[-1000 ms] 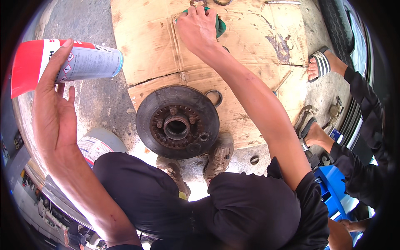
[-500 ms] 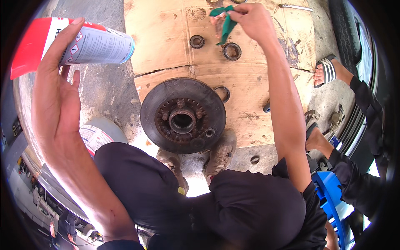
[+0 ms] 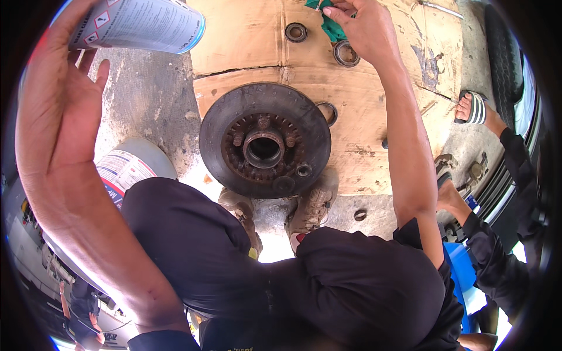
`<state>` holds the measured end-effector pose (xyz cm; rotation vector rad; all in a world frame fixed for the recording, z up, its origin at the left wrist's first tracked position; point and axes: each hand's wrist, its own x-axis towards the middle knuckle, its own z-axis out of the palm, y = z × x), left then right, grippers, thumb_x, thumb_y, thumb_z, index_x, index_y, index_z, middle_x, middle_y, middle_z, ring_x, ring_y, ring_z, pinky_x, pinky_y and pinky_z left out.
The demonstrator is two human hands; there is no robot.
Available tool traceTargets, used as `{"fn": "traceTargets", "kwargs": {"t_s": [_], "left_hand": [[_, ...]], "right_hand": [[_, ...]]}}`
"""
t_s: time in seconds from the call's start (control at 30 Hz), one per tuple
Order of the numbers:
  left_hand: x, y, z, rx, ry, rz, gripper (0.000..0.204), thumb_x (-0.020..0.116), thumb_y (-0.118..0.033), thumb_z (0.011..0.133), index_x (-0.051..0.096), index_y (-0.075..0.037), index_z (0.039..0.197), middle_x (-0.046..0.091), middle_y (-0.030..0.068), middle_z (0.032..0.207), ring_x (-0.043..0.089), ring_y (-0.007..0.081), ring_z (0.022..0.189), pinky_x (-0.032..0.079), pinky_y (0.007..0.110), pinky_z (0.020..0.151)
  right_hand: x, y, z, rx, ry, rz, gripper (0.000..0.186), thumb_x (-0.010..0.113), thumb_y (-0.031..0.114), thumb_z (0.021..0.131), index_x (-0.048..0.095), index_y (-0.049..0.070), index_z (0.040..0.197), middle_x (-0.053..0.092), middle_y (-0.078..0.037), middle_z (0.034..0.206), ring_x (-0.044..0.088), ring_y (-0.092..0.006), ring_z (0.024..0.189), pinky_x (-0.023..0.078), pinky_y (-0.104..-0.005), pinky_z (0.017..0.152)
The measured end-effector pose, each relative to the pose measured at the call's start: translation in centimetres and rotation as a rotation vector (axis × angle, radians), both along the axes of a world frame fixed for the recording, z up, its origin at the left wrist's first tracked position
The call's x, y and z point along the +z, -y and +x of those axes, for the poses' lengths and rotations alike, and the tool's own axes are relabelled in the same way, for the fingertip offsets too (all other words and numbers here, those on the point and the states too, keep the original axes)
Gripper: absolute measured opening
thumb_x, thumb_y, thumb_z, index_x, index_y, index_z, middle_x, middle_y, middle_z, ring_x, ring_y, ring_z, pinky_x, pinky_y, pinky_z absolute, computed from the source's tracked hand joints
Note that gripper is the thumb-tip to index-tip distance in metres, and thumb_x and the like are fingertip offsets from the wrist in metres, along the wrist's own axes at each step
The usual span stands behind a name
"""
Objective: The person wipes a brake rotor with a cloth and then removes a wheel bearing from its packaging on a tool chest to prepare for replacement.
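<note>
My left hand is wrapped round a white and red spray can, tipped on its side at the upper left. Part of the can runs out of the picture. At the top, the fingers of my right hand pinch a crumpled green cloth above a sheet of cardboard. Just below the cloth lies a bearing, with a smaller bearing to its left. A rusty brake disc with its hub rests between my shoes, in front of my knees.
A metal ring lies partly behind the disc, and a small ring is on the concrete. A pail stands by my left knee. On the right are another person's sandalled foot, a tyre and a blue plastic object.
The spray can has shifted up, partly out of the picture. My right hand and the green cloth are higher in view. The disc and cardboard also appear shifted as the view moved.
</note>
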<state>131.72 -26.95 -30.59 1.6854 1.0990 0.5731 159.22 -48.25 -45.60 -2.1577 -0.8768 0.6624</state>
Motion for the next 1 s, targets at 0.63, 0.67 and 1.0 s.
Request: {"fn": "traceTargets", "kwargs": {"t_s": [0.63, 0.67, 1.0], "left_hand": [[-0.2, -0.6, -3.0, 0.0, -0.078, -0.064, 0.042, 0.073, -0.028, 0.101, 0.067, -0.014, 0.141, 0.054, 0.0101, 0.148, 0.039, 0.0236, 0.146, 0.022, 0.051, 0.125], [-0.3, -0.7, -3.1, -0.003, -0.075, -0.067, 0.042, 0.073, -0.028, 0.101, 0.067, -0.014, 0.141, 0.054, 0.0102, 0.148, 0.04, 0.0237, 0.146, 0.022, 0.051, 0.125], [-1.2, -1.3, -3.1, -0.019, -0.096, -0.091, 0.045, 0.074, -0.026, 0.1, 0.064, -0.012, 0.142, 0.055, 0.0111, 0.148, 0.042, 0.0239, 0.145, 0.022, 0.051, 0.126]], "right_hand": [[0.4, -1.3, -1.4, 0.01, 0.248, -0.068, 0.016, 0.08, 0.013, 0.085, 0.074, -0.001, 0.089, 0.073, -0.016, 0.078, 0.071, -0.0274, 0.071, 0.055, -0.0396, 0.069], [0.7, -1.0, -0.9, -0.008, 0.254, -0.031, 0.016, 0.081, 0.013, 0.085, 0.074, -0.001, 0.09, 0.073, -0.015, 0.077, 0.071, -0.0259, 0.07, 0.055, -0.0388, 0.068], [-2.0, -2.4, -3.2, 0.289, 0.444, -0.032, 0.017, 0.081, 0.014, 0.083, 0.074, 0.0, 0.089, 0.073, -0.017, 0.078, 0.071, -0.0305, 0.07, 0.055, -0.0409, 0.067]]}}
